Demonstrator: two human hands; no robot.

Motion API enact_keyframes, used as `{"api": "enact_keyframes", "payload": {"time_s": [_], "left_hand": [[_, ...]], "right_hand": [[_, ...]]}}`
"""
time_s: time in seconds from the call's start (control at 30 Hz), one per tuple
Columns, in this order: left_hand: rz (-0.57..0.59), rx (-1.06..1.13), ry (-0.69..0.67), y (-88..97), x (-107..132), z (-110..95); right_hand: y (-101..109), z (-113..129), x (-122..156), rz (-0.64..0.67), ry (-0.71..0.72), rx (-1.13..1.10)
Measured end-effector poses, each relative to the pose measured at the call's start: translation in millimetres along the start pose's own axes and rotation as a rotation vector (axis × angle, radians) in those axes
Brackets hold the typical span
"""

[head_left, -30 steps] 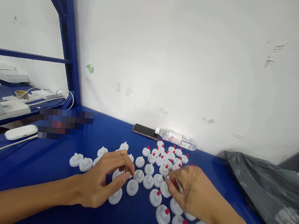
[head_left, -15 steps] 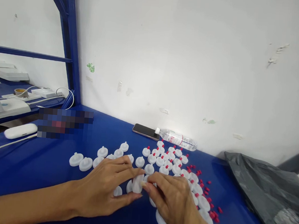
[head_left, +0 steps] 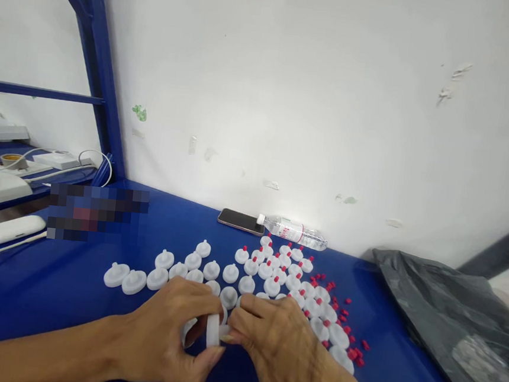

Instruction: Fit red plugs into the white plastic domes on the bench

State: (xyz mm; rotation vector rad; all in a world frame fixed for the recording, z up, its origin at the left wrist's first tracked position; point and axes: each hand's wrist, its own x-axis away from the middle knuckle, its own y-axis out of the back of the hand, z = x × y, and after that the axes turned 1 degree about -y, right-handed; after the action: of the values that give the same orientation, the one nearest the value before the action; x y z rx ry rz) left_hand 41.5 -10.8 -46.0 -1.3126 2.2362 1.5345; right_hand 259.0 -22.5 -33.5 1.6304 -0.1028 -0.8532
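Observation:
Both hands meet low in the middle of the head view, over a blue table (head_left: 72, 282). My left hand (head_left: 165, 341) pinches a white round disc part (head_left: 212, 330), held on edge between thumb and fingers. My right hand (head_left: 277, 341) has its fingers closed against that disc's stem; what its fingertips hold is hidden. Behind the hands lie several bare white discs (head_left: 158, 277) to the left and several discs with red caps (head_left: 274, 270) to the right. Loose red caps (head_left: 349, 336) are scattered further right.
A phone (head_left: 240, 221) and a lying water bottle (head_left: 295, 232) sit against the white wall. A grey plastic bag (head_left: 448, 315) covers the right side. A white case with cable (head_left: 6, 229) lies at the left, beside a blue frame post (head_left: 97, 100) and a cluttered shelf.
My hands came together from apart. The left hand lifted a white disc off the table and turned it on edge; the right hand moved left onto it. The view shifted slightly.

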Motion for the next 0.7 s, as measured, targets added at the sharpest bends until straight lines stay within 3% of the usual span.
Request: {"api": "enact_keyframes", "payload": {"time_s": [0.17, 0.33, 0.7], "left_hand": [[0.086, 0.235, 0.176, 0.7, -2, 0], [0.157, 0.332, 0.288, 3.4, -2, 2], [0.282, 0.737, 0.366, 11.7, -11, -1]], "right_hand": [[11, -2, -5, -0.047, 0.031, 0.088], [9, -4, -5, -0.054, 0.024, 0.148], [11, -3, -7, -0.19, 0.109, 0.2]]}}
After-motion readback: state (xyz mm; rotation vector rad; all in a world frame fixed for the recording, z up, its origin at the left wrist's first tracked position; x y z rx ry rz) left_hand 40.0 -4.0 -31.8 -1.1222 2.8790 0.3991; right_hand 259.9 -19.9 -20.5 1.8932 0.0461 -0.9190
